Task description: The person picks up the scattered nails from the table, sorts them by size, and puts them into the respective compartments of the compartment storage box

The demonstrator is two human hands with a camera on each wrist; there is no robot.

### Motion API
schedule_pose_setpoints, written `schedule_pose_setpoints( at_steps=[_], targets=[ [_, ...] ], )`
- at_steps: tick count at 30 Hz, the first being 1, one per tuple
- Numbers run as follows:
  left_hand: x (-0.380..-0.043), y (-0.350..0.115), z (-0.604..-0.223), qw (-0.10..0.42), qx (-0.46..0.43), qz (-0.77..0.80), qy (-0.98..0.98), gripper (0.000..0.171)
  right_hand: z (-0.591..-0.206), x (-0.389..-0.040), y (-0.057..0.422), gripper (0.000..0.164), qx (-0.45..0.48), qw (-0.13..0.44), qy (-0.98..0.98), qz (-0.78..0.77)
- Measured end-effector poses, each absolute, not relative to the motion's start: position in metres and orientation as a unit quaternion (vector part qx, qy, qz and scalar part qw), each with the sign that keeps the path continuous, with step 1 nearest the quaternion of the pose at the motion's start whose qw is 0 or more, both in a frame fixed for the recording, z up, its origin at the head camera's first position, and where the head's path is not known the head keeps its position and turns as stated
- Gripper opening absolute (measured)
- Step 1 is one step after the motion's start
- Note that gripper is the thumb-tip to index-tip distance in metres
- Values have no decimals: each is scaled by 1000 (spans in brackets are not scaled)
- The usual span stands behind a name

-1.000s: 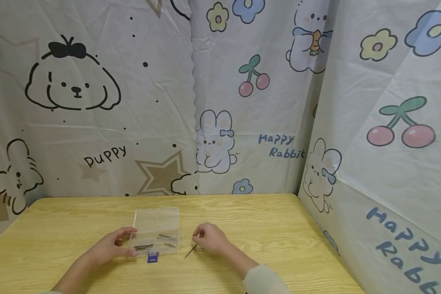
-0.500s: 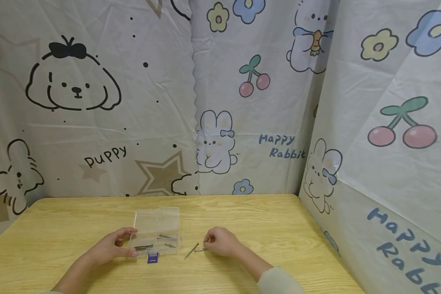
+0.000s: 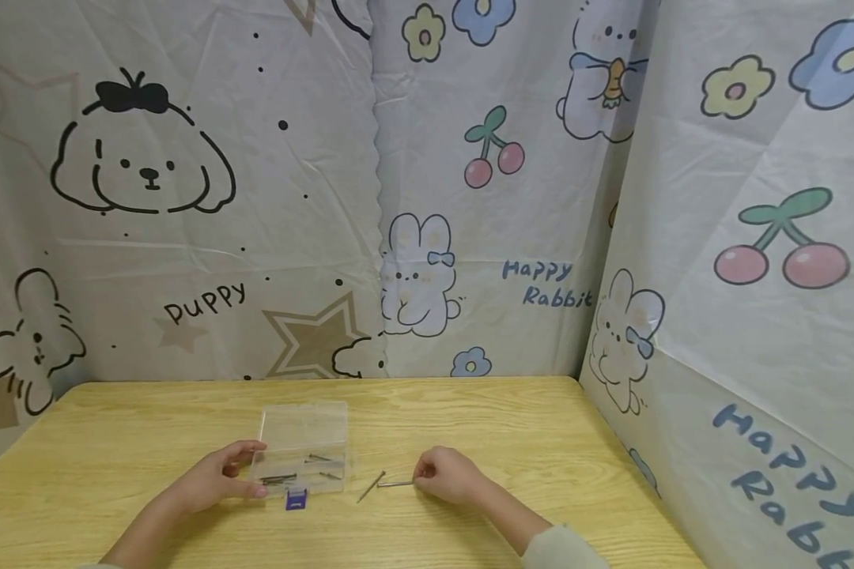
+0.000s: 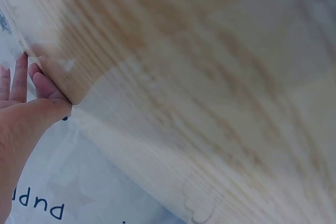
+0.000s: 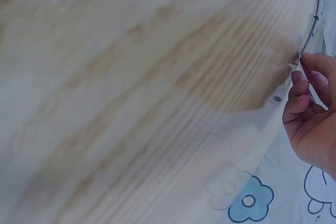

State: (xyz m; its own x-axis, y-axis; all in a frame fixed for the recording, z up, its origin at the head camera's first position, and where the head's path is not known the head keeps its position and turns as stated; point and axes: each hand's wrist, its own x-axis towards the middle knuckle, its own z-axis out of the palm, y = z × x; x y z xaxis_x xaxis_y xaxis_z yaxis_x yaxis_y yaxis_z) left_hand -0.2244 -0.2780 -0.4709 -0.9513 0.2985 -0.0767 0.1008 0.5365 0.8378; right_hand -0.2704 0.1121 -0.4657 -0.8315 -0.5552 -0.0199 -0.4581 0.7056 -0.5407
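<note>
A clear plastic box (image 3: 303,427) stands on the table with its lid raised at the back and a blue latch (image 3: 296,499) at its front. Several metal nails (image 3: 279,478) lie in its compartments. My left hand (image 3: 213,478) grips the box's left end, thumb at the front corner and fingers behind. Right of the box, one nail (image 3: 372,486) lies slanted on the table. Beside it is another nail (image 3: 394,484), whose right end my right hand (image 3: 448,474) pinches between thumb and fingertips. In the right wrist view, the right hand (image 5: 315,108) has its other fingers curled.
The wood-grain table (image 3: 527,450) extends around both hands. Behind it and along its right side hang printed cloth curtains (image 3: 313,158) with puppies, rabbits and cherries.
My right hand has moved right and slightly nearer, from the slanted nail to the far end of the other nail. The slanted nail now lies free on the table. My left hand keeps its place.
</note>
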Motion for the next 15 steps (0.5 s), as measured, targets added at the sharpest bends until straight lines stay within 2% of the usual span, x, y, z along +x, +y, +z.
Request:
schedule_pose_setpoints(
  at_steps=[15],
  targets=[
    [-222,-276,-469,109,110,473,867,73,-468,-268,108,5,-275,82,919,-269]
  ],
)
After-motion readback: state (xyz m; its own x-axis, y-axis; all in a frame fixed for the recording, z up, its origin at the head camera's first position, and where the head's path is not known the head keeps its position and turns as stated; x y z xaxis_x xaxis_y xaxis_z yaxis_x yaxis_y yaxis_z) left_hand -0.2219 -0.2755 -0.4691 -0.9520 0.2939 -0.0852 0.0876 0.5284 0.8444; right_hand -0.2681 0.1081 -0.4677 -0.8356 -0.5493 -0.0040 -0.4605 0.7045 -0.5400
